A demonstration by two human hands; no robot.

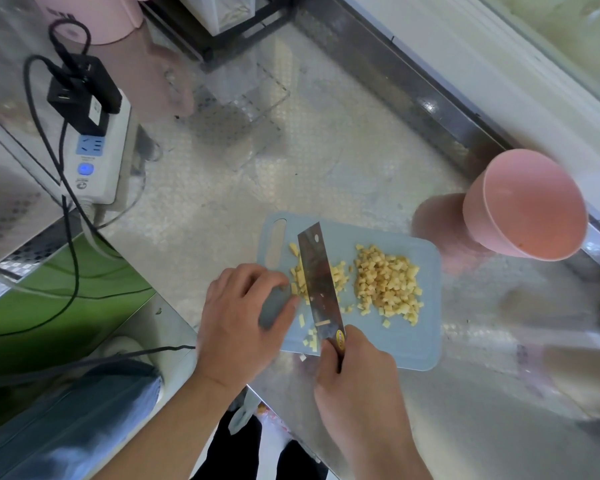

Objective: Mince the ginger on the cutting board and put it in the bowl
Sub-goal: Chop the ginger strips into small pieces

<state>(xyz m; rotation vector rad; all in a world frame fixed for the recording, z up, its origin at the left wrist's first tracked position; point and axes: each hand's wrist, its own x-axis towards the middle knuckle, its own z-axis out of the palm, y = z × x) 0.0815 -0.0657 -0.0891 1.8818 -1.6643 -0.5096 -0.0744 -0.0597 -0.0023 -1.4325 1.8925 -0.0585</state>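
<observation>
Two ginger point(388, 282) heaps lie on the board point(406, 337) at lower centre; right hand point(357, 379) grips the knife point(321, 282), whose edge could nick the loosely curled left hand point(243, 313) beside it.

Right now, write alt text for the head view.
A right hand holds a cleaver over diced ginger on a blue cutting board, the left hand resting beside it. A pink bowl stands behind on the steel counter.

Bright even light, glare on the steel counter point(326, 168), wide-angle bending and blur toward edges
</observation>
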